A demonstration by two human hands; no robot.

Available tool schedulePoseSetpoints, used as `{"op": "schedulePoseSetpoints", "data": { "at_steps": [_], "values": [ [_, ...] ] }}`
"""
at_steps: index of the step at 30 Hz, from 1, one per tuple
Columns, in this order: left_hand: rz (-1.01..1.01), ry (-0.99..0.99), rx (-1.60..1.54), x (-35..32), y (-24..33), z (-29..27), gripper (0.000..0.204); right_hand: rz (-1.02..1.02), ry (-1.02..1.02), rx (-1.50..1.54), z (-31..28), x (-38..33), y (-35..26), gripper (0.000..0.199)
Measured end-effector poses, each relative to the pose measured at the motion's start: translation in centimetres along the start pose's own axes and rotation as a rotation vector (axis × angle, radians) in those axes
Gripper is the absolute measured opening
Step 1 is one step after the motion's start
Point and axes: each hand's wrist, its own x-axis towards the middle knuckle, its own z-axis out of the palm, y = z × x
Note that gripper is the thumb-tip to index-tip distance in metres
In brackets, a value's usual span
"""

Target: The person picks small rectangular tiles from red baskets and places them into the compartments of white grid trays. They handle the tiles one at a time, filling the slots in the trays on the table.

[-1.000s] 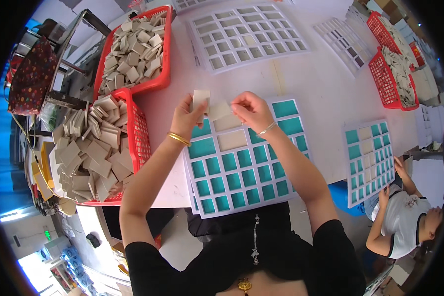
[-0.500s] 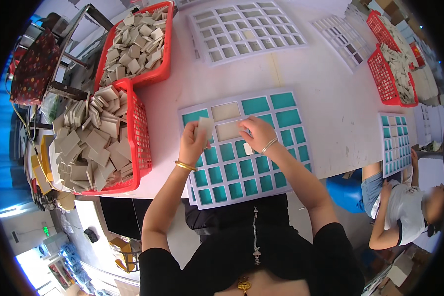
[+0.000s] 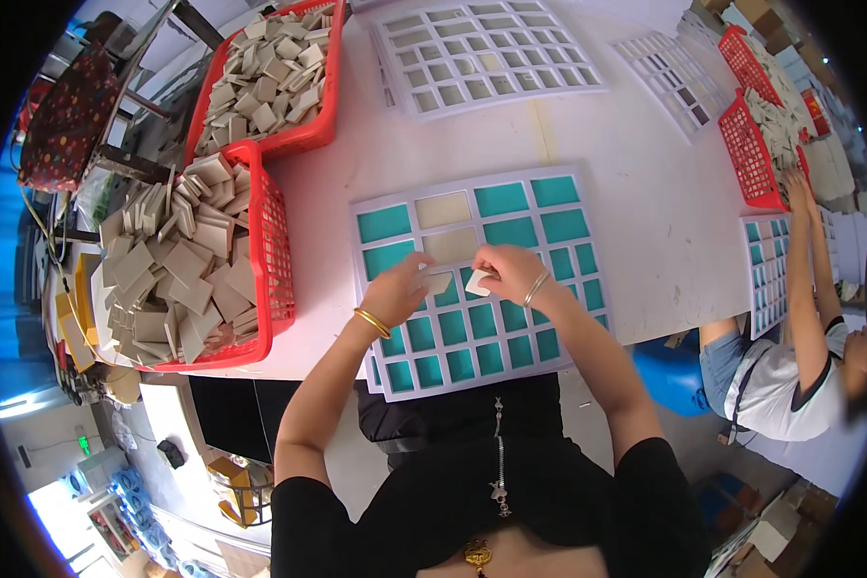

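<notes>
A white grid frame (image 3: 592, 260) with teal openings lies in front of me near the table's edge. Two of its larger openings, in the upper middle, hold a cream tile (image 3: 441, 209) each. Over the left-middle part of the frame, my left hand (image 3: 395, 289) is closed on one or more pale tiles (image 3: 436, 284); how many is unclear. Just right of it, my right hand (image 3: 512, 274) pinches a small white tile (image 3: 477, 282) between thumb and fingers, above the smaller openings. The two hands are close together but apart.
Two red baskets (image 3: 279, 241) full of loose pale tiles stand at my left. More white grid frames (image 3: 491, 58) lie on the table's far side, with another grid (image 3: 669, 82) to their right. At the far right a co-worker's hands (image 3: 798, 188) reach to a red basket (image 3: 749, 154).
My left hand has come down and right with its tiles, lower over the frame. My right hand has shifted slightly down. The co-worker's arms have stretched out to the red basket.
</notes>
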Motion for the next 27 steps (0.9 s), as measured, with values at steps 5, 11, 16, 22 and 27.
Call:
{"op": "schedulePoseSetpoints", "data": {
  "at_steps": [5, 11, 16, 22, 27],
  "values": [
    [0.102, -0.132, -0.012, 1.4, 0.1, -1.5, 0.036, -0.126, -0.177, -0.024, -0.1, 2.6, 0.9, 0.027],
    [0.099, -0.181, 0.004, 2.4, -0.3, -0.4, 0.034, -0.147, -0.019, -0.428, 0.9, 1.4, -1.3, 0.032],
    [0.051, -0.150, -0.083, 2.6, 1.7, -0.2, 0.030, -0.091, 0.151, 0.203, 0.2, 0.7, -3.6, 0.035],
    [0.024, -0.007, -0.386, 1.5, 0.8, 0.7, 0.022, -0.022, 0.120, 0.319, 0.2, -0.3, -3.4, 0.029],
    [0.244, 0.094, -0.011, 0.2, -1.1, 1.6, 0.019, 0.063, 0.076, 0.407, 1.1, -4.5, -1.6, 0.018]
  ]
}}
